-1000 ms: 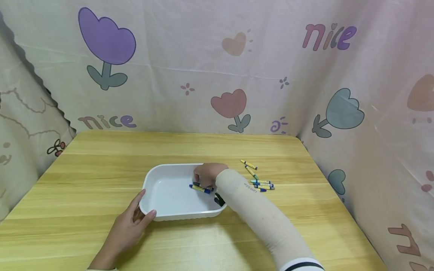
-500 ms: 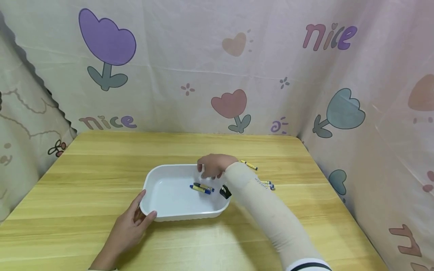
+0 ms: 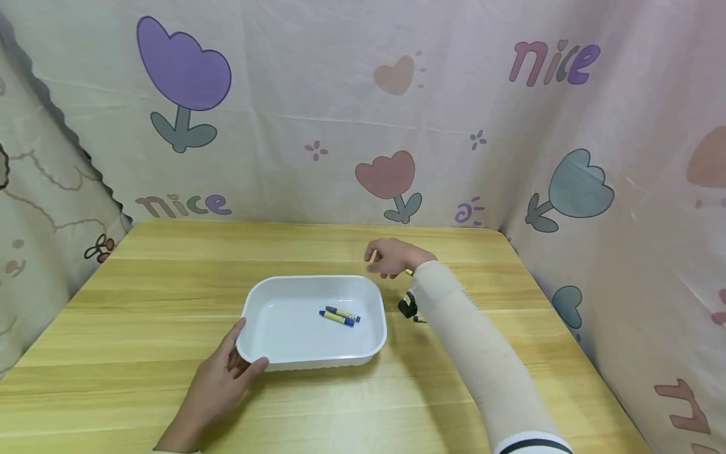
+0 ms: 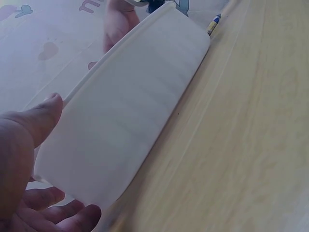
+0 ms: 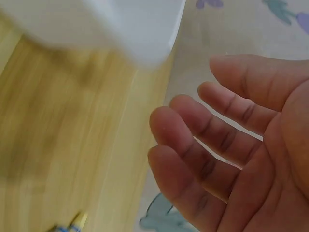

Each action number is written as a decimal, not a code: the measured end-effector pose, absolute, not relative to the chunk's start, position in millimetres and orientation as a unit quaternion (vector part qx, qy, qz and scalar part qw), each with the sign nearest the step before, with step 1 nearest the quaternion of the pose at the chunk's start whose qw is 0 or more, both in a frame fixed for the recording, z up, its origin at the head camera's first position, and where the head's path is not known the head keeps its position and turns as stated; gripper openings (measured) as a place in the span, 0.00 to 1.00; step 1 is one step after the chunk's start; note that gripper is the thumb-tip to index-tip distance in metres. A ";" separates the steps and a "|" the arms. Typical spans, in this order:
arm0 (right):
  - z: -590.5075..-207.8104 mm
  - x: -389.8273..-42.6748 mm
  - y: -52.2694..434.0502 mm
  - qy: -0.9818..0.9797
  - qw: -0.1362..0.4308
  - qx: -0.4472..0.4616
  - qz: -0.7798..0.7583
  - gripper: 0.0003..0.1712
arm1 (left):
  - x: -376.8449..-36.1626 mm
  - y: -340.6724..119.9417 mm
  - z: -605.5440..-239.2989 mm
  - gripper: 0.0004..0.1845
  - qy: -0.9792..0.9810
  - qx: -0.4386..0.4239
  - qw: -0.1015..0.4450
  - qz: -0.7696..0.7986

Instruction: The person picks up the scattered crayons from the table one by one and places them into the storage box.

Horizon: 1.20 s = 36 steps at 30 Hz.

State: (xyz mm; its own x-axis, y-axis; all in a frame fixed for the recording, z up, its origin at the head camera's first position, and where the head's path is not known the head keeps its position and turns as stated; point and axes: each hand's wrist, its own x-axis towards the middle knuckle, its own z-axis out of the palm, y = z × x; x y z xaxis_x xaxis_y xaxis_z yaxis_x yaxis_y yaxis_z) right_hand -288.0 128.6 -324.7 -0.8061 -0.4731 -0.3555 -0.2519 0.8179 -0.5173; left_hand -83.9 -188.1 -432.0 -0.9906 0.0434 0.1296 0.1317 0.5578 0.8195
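A white plastic tray (image 3: 309, 364) stands on the table. My left hand (image 3: 218, 378) holds its near left corner, thumb along the near side and fingers round the left end; the left wrist view has this thumb (image 4: 43, 116) against the wall. Inside the tray, towards its right, two yellow-wrapped crayons (image 3: 339, 316) lie side by side. Beyond the tray's far right corner, my right hand (image 3: 394, 257) hovers with nothing in it. Its fingers (image 5: 174, 130) are loosely bent, the palm bare in the right wrist view. The sleeve mostly covers more crayons (image 3: 420, 319) on the table.
A black camera mount (image 3: 407, 305) sits at the right wrist. The wooden table (image 3: 142, 302) extends around the tray. A patterned curtain (image 3: 300, 75) hangs behind and along both sides. In the right wrist view, crayon ends (image 5: 72, 224) show low on the table.
My right hand has risen out of the tray and moved right, past its far right corner. The two crayons lie uncovered inside it. My left hand keeps its place on the tray.
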 end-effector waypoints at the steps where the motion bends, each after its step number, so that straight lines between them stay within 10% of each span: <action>1: -326.3 -290.0 135.0 0.922 0.240 -0.192 -0.233 0.19 | -84.3 -187.8 -432.2 0.46 -0.882 -0.051 0.049 -0.466; 36: -390.9 -309.6 226.5 0.972 0.136 -0.061 -0.182 0.07 | -84.2 -187.1 -432.7 0.46 -0.889 -0.043 0.053 -0.452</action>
